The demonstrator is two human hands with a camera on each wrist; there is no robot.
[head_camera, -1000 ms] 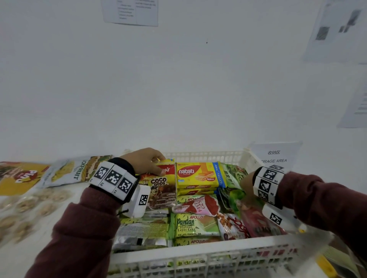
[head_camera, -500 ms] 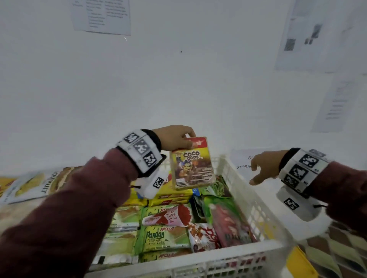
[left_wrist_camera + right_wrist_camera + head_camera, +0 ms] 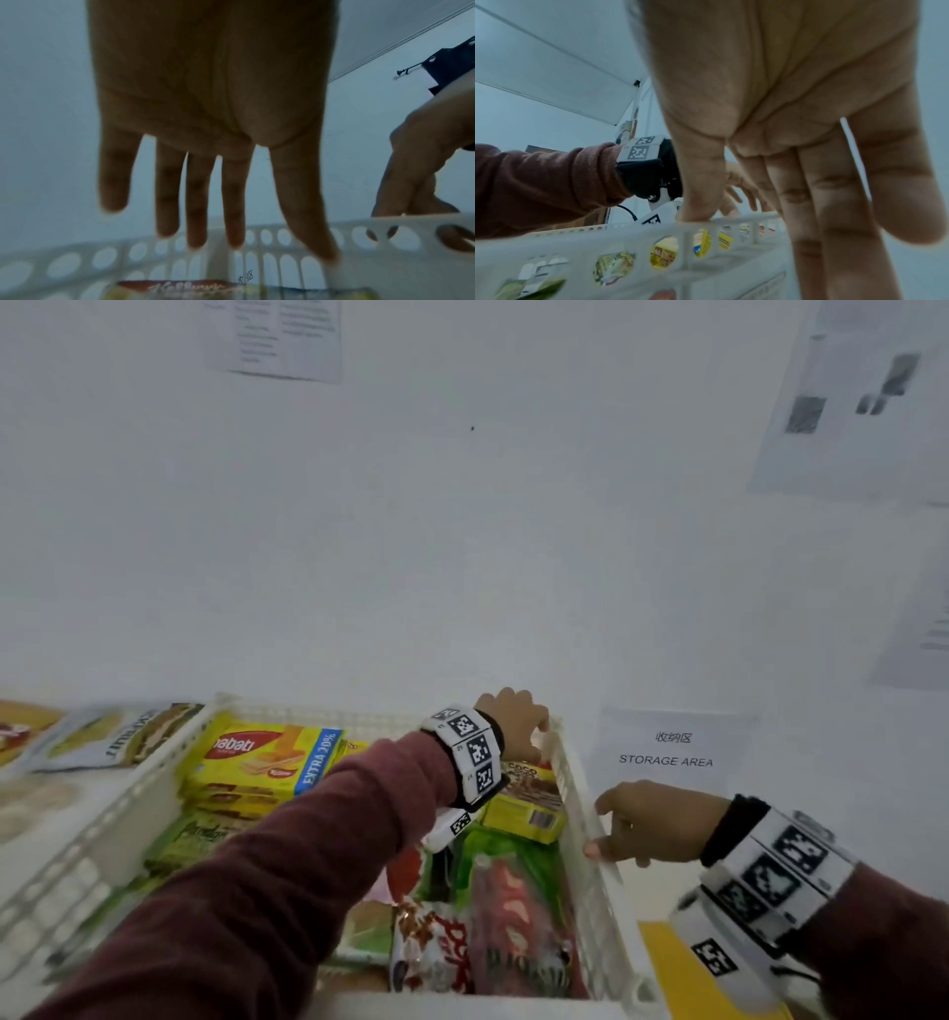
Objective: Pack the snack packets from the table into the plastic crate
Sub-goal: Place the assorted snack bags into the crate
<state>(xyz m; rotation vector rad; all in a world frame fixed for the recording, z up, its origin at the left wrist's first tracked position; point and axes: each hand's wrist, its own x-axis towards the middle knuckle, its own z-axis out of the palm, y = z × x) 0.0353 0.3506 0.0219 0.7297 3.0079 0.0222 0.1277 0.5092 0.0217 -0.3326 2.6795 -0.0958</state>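
Note:
The white plastic crate (image 3: 580, 814) is filled with snack packets. A yellow Coco Pops box (image 3: 529, 806) lies in its far right corner, and its top edge shows in the left wrist view (image 3: 180, 289). My left hand (image 3: 518, 721) hovers just above that box by the corner. Its fingers (image 3: 195, 213) hang straight and hold nothing. My right hand (image 3: 637, 824) is outside the crate at the right wall. The thumb (image 3: 695, 211) rests on the rim (image 3: 628, 237), and the fingers lie straight down the outer side.
A Nabati wafer pack (image 3: 267, 757) lies at the crate's far left. On the table to the left are a jackfruit packet (image 3: 118, 737) and an orange packet (image 3: 20, 726). A "STORAGE AREA" sheet (image 3: 667, 752) lies to the right. A yellow item (image 3: 662, 947) sits beside the crate's near right.
My left hand lifted the Coco Pops box from the crate's middle, carried it right, laid it in the far right corner and let go. My right hand left the crate and went to its right rim.

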